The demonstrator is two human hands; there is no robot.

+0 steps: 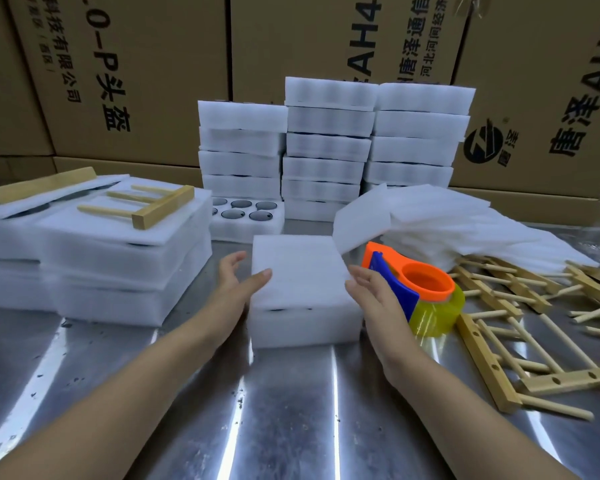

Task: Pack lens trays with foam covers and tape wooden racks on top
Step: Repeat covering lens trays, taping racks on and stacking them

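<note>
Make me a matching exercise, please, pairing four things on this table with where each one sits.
Things: 1 tape dispenser; 2 covered tray; 3 open lens tray; 4 single wooden rack.
Places: A on the left foam pile; B between left hand and right hand; C at the foot of the rear foam stacks; D beside the right hand.
Pairs: 1-D, 2-B, 3-C, 4-A.

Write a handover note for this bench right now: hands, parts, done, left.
Left hand open, thumb on the white foam-covered lens tray at centre; right hand open at its right edge. Orange-and-blue tape dispenser with yellow roll beside it, pale wooden peg racks piled right. Done: cover on. Left: rack on top, tape. Uncovered white foam tray of dark lenses waits behind.
</note>
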